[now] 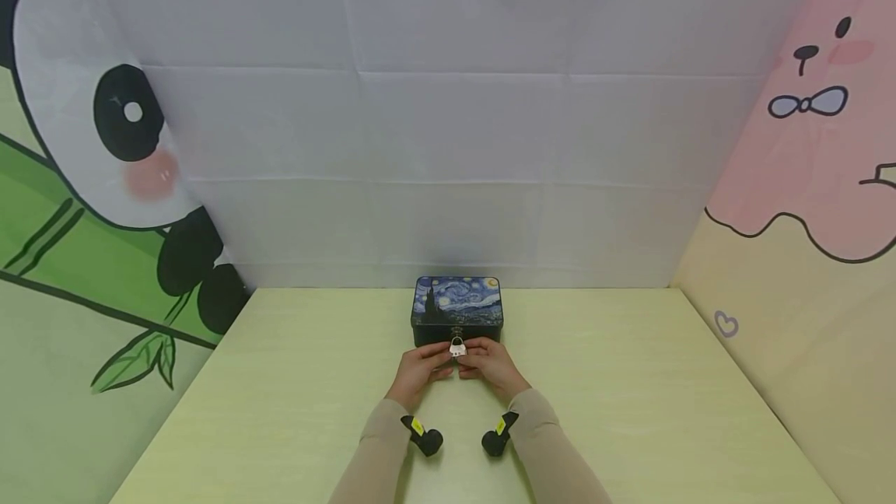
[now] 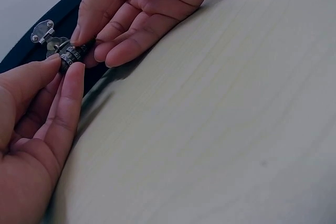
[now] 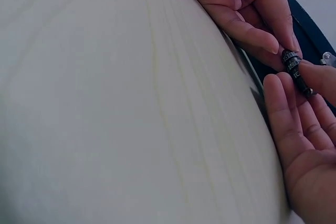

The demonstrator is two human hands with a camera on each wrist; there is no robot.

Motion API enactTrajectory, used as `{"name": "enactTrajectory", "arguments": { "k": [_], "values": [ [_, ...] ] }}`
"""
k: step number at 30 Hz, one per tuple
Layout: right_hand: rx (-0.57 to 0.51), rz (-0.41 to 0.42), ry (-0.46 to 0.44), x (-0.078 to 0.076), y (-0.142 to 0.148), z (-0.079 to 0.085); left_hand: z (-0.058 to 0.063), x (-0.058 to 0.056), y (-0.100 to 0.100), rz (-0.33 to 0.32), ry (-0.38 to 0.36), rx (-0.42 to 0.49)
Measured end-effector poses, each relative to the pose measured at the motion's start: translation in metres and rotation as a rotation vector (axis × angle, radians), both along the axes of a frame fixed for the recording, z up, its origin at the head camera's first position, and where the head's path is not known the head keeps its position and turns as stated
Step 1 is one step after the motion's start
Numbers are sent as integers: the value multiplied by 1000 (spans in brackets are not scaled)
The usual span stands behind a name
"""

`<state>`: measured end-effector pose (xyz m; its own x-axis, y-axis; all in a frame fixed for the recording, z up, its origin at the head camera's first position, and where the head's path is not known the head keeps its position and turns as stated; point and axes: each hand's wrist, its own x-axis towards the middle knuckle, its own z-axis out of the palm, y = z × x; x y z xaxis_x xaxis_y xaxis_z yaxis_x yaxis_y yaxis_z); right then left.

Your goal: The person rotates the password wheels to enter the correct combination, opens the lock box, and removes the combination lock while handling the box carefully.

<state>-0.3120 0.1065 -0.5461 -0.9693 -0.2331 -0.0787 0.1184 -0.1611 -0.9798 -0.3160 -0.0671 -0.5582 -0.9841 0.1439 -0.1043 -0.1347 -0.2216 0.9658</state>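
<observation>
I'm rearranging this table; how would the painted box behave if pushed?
The box seems stiff, given its straight edges. Low and broad, it would probably slide, not tip. The padlock at its clasp might swing if released.

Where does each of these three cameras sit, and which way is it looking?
Head: worn on the person's head, facing forward and down over the table at the box; shows the left hand, right hand and both sleeves.
Left wrist: on that wrist, facing the padlock; left hand at lower left, right hand at top.
Right wrist: on that wrist, facing the padlock from the opposite side; right hand at lower right, left hand at top.
Both wrist views share the padlock, the two hands and part of the box.
</observation>
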Motion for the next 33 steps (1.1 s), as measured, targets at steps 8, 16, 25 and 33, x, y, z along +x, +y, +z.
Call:
{"name": "enactTrajectory", "arguments": {
  "k": [8, 16, 25, 33],
  "values": [
    [-1, 8, 6, -1, 0, -1, 1, 0, 0, -6, 10, 5],
    [-16, 4, 5, 0, 1, -2, 1, 2, 0, -6, 6, 5],
    [-31, 14, 7, -1, 2, -4, 1, 1, 0, -6, 18, 7],
    [-18, 9, 4, -1, 1, -3, -1, 0, 0, -6, 16, -3]
  ]
}}
